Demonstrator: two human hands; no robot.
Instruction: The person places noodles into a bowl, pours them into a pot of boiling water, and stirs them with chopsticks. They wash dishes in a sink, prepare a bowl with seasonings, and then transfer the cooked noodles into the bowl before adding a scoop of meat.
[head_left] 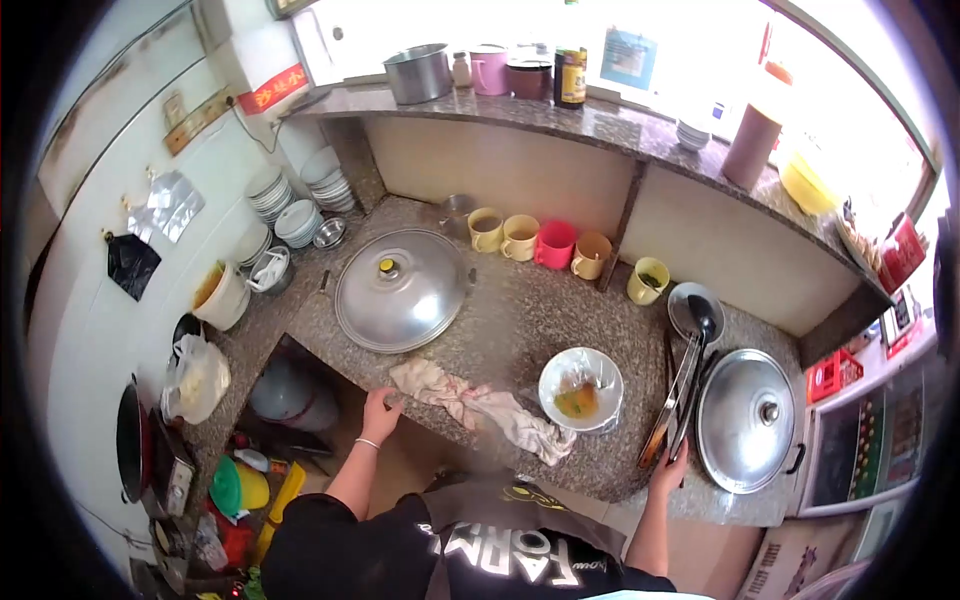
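Note:
My left hand is at the counter's front edge, its fingers loosely bent, with nothing visible in them. Just beside it lies a crumpled, stained cloth. At the right, my right hand is closed around the lower end of a long dark handle, which seems to belong to the black ladle. The ladle's head rests over a metal bowl. Metal tongs lie alongside, close to the same hand. Between my hands stands a white bowl lined with clear plastic, with yellowish broth and greens inside.
A large lidded pot sits left of centre; another lidded pot is at the right. Several mugs line the back, with a yellow cup nearby. Stacked bowls stand at the left. A raised stone shelf holds containers.

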